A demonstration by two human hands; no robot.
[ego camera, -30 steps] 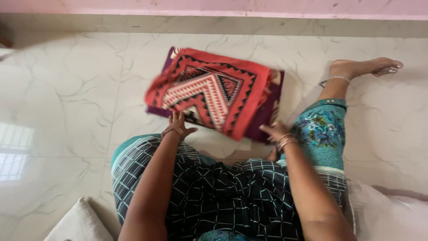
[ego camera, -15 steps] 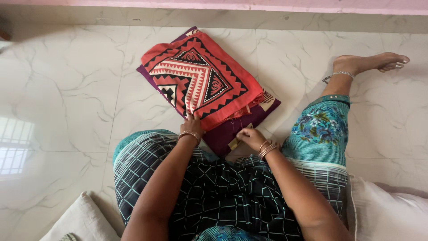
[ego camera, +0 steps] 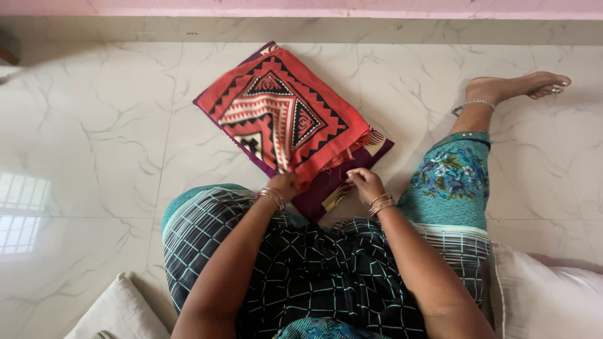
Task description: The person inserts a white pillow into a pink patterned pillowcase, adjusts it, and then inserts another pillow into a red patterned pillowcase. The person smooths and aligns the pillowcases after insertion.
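Note:
A folded red cloth (ego camera: 286, 116) with black, white and orange zigzag patterns lies on the marble floor (ego camera: 100, 144), on top of a folded purple cloth (ego camera: 326, 185). My left hand (ego camera: 284, 184) pinches the near corner of the red cloth. My right hand (ego camera: 364, 183) grips the near edge where the red cloth's fringe meets the purple cloth. Both wrists carry bangles. My lap in a dark checked garment fills the lower middle.
My right leg in teal floral trousers (ego camera: 453, 182) stretches out to the right, its bare foot (ego camera: 518, 86) with an anklet. A white cushion (ego camera: 546, 295) lies at lower right, another cushion (ego camera: 113, 311) at lower left. A pink wall base (ego camera: 314, 7) runs along the top.
The cloth stack was turned and set down on the floor. Both hands have shifted to its near corner and edge, the right hand moving up onto the cloth.

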